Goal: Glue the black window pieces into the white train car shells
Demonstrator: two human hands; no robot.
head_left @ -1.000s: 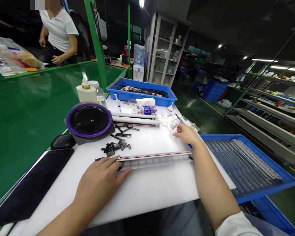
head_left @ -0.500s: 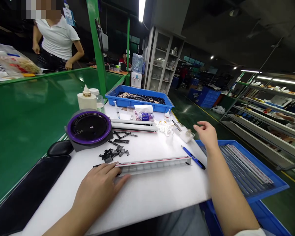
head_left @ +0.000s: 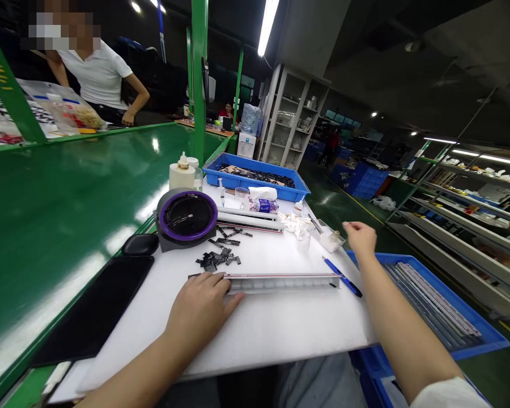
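My left hand (head_left: 206,306) grips the left end of a long white channel-shaped strip (head_left: 284,282) with a red line along its top edge, fingers over the far side and thumb on the near side. The strip lies across the white tabletop, its left end mostly covered by my hand. My right hand (head_left: 362,238) is raised by the table's right edge, fingertips pinched together; whatever is in them is too small to make out. Just left of it sits a small clear dish (head_left: 332,242). A blue pen (head_left: 343,277) lies at the strip's right end. Small black pieces (head_left: 217,258) are scattered beyond my left hand.
A round black device with a purple ring (head_left: 188,216) stands at left. Further back are two similar strips (head_left: 250,220), crumpled tissue (head_left: 296,225), bottles (head_left: 181,173) and a blue bin (head_left: 255,178). A blue tray of strips (head_left: 433,300) sits at right. A person (head_left: 97,73) stands across the green bench.
The camera view has turned left, so the table appears shifted right. My left hand stays on the strip. The fingers of my right hand have drawn closer together near the dish.
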